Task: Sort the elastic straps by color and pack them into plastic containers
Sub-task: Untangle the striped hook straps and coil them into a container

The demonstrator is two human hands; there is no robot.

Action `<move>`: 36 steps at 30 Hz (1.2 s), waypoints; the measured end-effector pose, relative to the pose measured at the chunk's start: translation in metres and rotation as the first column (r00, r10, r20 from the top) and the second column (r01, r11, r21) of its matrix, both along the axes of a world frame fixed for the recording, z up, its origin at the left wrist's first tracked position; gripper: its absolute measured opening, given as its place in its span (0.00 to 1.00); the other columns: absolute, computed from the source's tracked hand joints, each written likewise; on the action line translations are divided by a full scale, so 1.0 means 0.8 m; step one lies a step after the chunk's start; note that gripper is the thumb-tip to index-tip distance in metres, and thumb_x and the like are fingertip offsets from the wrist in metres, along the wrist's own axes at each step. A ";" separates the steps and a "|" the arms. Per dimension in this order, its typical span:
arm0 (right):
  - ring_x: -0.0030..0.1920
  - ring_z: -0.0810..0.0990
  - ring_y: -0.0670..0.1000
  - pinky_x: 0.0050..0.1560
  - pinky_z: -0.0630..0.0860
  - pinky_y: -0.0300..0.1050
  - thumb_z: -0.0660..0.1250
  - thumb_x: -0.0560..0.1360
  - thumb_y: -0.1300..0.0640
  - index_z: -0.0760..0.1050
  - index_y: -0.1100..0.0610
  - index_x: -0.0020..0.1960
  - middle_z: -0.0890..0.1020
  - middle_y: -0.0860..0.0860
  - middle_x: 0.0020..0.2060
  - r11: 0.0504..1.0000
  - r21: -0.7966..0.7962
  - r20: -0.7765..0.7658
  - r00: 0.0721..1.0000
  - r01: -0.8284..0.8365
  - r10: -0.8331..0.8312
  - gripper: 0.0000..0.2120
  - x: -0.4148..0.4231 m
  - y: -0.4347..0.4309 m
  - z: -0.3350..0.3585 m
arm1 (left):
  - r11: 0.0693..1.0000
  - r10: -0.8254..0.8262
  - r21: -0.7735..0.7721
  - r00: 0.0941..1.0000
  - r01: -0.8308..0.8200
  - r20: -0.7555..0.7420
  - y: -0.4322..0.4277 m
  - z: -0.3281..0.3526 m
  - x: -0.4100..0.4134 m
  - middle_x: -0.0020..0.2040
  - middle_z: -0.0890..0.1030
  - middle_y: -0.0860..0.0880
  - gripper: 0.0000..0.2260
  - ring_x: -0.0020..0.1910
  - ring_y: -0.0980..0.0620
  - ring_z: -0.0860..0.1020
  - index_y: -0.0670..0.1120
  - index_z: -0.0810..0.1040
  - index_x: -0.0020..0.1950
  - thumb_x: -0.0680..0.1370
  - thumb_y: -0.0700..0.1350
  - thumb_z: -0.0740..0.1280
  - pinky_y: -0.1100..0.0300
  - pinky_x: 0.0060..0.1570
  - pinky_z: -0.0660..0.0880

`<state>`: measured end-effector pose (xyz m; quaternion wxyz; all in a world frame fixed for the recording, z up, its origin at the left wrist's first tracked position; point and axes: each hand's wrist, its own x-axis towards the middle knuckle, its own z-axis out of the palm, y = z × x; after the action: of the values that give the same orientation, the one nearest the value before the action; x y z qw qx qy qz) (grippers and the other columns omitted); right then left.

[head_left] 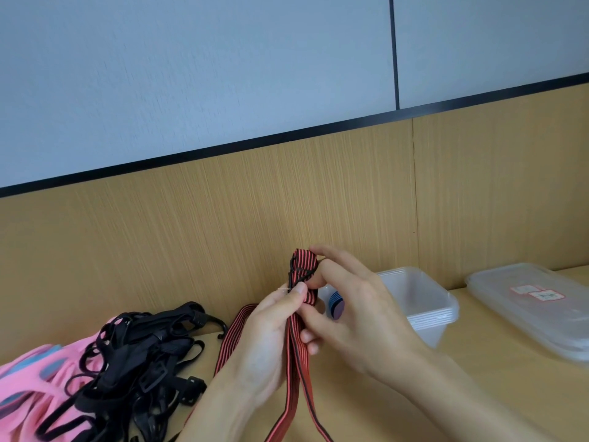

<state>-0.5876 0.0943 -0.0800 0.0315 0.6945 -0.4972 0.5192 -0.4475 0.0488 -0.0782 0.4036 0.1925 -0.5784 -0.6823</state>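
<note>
Both hands hold a red strap with black stripes (301,371) above the wooden table. My left hand (267,339) pinches the strap below its folded top end, thumb on the black hook piece. My right hand (347,311) grips the folded top of the strap with fingertips and thumb. Two strap tails hang down toward the bottom edge of the view. Behind my right hand stands a stack of clear plastic containers (424,301) with a rolled blue strap (335,304) inside. A heap of black straps (140,362) with hooks lies at the left.
Pink fabric pieces (32,374) lie at the far left under the black straps. A stack of clear lids (535,311) with a red label rests at the right. A wooden back panel (223,224) closes off the table behind.
</note>
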 end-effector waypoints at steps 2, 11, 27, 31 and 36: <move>0.55 0.79 0.40 0.46 0.72 0.27 0.73 0.75 0.54 0.73 0.50 0.46 0.73 0.36 0.62 1.000 0.014 0.067 0.998 -0.013 0.012 0.08 0.002 0.000 -0.002 | 1.000 -0.004 0.004 1.000 0.004 -0.010 -0.002 -0.001 0.000 0.36 0.73 0.49 0.09 0.30 0.54 0.66 0.44 0.83 0.50 0.79 0.46 0.64 0.61 0.29 0.68; 0.54 0.79 0.39 0.52 0.73 0.34 0.71 0.77 0.49 0.72 0.47 0.66 0.80 0.37 0.55 0.980 0.162 0.324 0.944 -0.113 0.056 0.19 -0.012 -0.006 0.004 | 0.974 -0.214 0.073 0.976 0.216 -0.033 -0.014 -0.002 0.013 0.36 0.67 0.46 0.12 0.28 0.53 0.62 0.41 0.76 0.54 0.73 0.44 0.65 0.61 0.27 0.62; 0.48 0.83 0.47 0.55 0.78 0.53 0.72 0.77 0.57 0.79 0.50 0.58 0.85 0.42 0.44 0.999 0.051 0.415 0.910 -0.018 -0.005 0.11 -0.005 -0.004 0.008 | 0.946 -0.275 0.179 0.962 0.269 0.005 -0.010 0.002 0.007 0.34 0.70 0.47 0.17 0.26 0.56 0.63 0.42 0.77 0.51 0.83 0.55 0.59 0.66 0.23 0.64; 0.50 0.81 0.44 0.57 0.76 0.49 0.72 0.77 0.56 0.78 0.49 0.62 0.83 0.40 0.46 0.999 0.013 0.347 0.937 0.036 -0.038 0.15 -0.005 -0.002 0.005 | 0.957 -0.274 0.130 0.956 0.261 0.101 -0.017 -0.003 0.008 0.29 0.64 0.49 0.22 0.24 0.56 0.62 0.43 0.73 0.40 0.83 0.59 0.58 0.66 0.22 0.60; 0.48 0.81 0.44 0.53 0.74 0.36 0.73 0.77 0.56 0.77 0.49 0.62 0.81 0.37 0.46 0.991 -0.086 0.248 0.966 0.099 -0.075 0.15 -0.007 -0.004 0.003 | 0.958 -0.265 0.117 0.964 0.262 0.015 -0.029 -0.012 0.008 0.32 0.64 0.48 0.20 0.25 0.55 0.65 0.43 0.76 0.41 0.80 0.58 0.64 0.64 0.23 0.59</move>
<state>-0.5931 0.0912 -0.0779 0.0266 0.6002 -0.5015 0.6225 -0.4412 0.0256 -0.0876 0.2887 0.1470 -0.5652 -0.7587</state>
